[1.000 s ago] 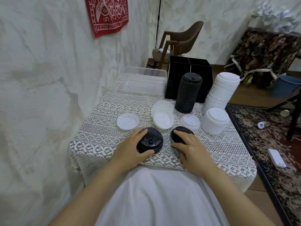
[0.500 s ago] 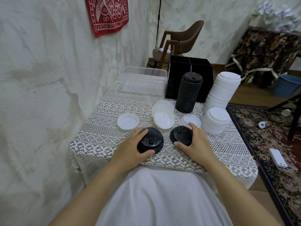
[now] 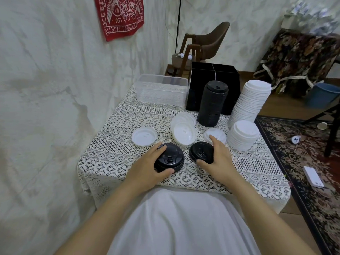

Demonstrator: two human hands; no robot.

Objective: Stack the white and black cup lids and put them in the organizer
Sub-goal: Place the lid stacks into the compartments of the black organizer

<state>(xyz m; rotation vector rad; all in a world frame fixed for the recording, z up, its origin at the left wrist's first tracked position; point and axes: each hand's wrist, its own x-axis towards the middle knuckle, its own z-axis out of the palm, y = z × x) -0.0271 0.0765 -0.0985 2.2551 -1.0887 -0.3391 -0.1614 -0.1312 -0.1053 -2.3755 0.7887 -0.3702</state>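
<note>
Right hand (image 3: 216,159), shifted off the loose black lid (image 3: 200,152), is gripping its rim, left hand (image 3: 147,168) clasping the black stack (image 3: 170,160), both near-side of organizer (image 3: 215,74), likely for merging.

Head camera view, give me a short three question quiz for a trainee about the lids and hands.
1. True or false: the left hand grips a white lid.
2. Relative to the organizer, the tall black stack stands: A inside, B in front, C behind.
3. Fill in: the right hand holds a single lid coloured ____.
Key: 1 false, it grips black lids; 2 B; 3 black.
</note>
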